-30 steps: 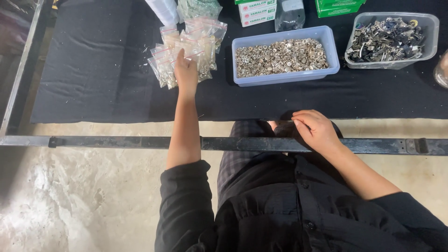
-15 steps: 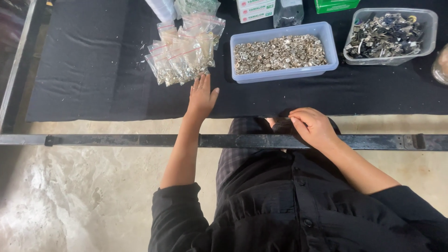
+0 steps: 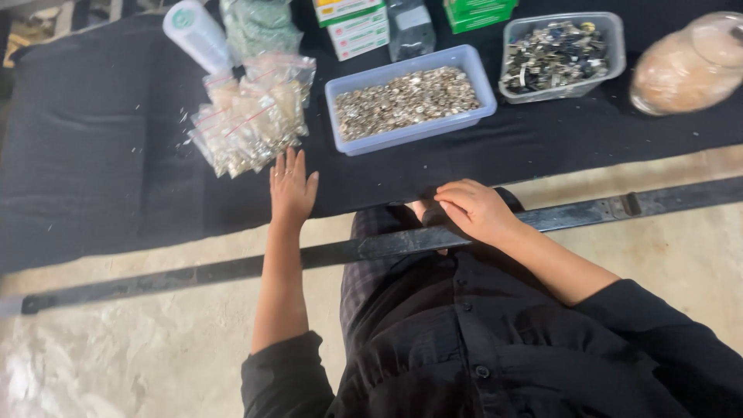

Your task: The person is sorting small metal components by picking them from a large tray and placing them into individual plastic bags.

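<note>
Fingers (image 3: 288, 164) of left hand (image 3: 292, 193) spread flat, gripping nothing, on black cloth-covered surface (image 3: 93, 155); heap of small clear plastic zip bags (image 3: 249, 116) lies just ahead, nearer this hand. Right hand (image 3: 476, 209) curled at surface edge near lap, contents hidden, can't tell.

Left hand (image 3: 292, 190) flat on black cloth (image 3: 85, 147), wide bare cloth to its left. Bag pile (image 3: 249, 116) just ahead blocks forward reach, white tube (image 3: 197, 35) behind it. 2 tubs (image 3: 409, 98) (image 3: 559, 54) and jar (image 3: 685, 66) crowd the right; metal bar (image 3: 232, 267) crosses below
</note>
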